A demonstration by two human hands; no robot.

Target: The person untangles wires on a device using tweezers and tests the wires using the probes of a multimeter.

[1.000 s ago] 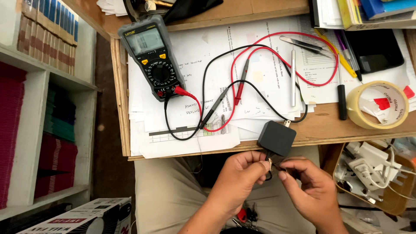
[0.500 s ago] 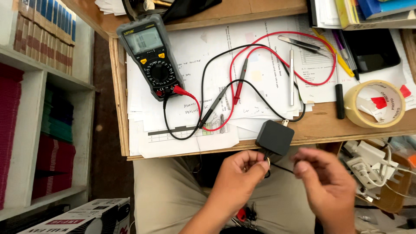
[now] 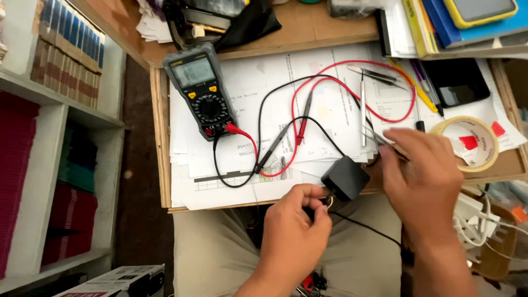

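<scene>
My left hand pinches the lower end of a small black power adapter at the desk's front edge, where its thin black cable leaves across my lap. My right hand is over the desk just right of the adapter, fingers curled on a thin metal tool that looks like tweezers. A grey-and-black multimeter lies on the papers at the left. Its red probe and black probe rest on the sheets, with their leads looped around them.
A roll of tape and a black phone lie to the right, with pens and a silver tool between. Books and a black bag sit at the back. A bookshelf stands left, and white cables hang lower right.
My right hand has left the adapter's cable and gone up onto the desk, closing on the thin metal tool. My left hand keeps its hold on the adapter.
</scene>
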